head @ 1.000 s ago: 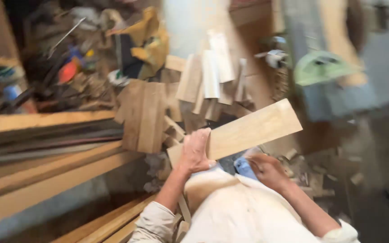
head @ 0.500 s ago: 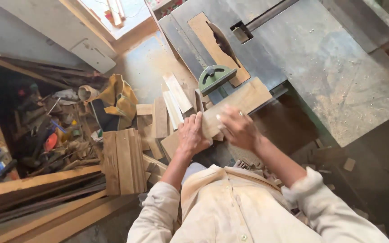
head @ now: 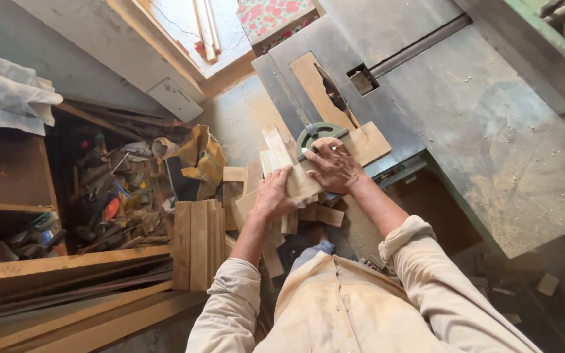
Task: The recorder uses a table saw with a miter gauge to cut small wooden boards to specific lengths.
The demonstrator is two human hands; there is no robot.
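The left hand [head: 274,194] is gripping the near end of a wooden board [head: 361,145], fingers closed over it. The right hand [head: 335,165] is pressing flat on the board's middle, fingers spread open. The board is lying across the near left corner of the saw worktop [head: 492,131], beside a green guard [head: 318,133]. Below that edge, offcuts [head: 197,243] are crowding the floor. Beyond the hands, the worktop is running wide and bare toward its far edge.
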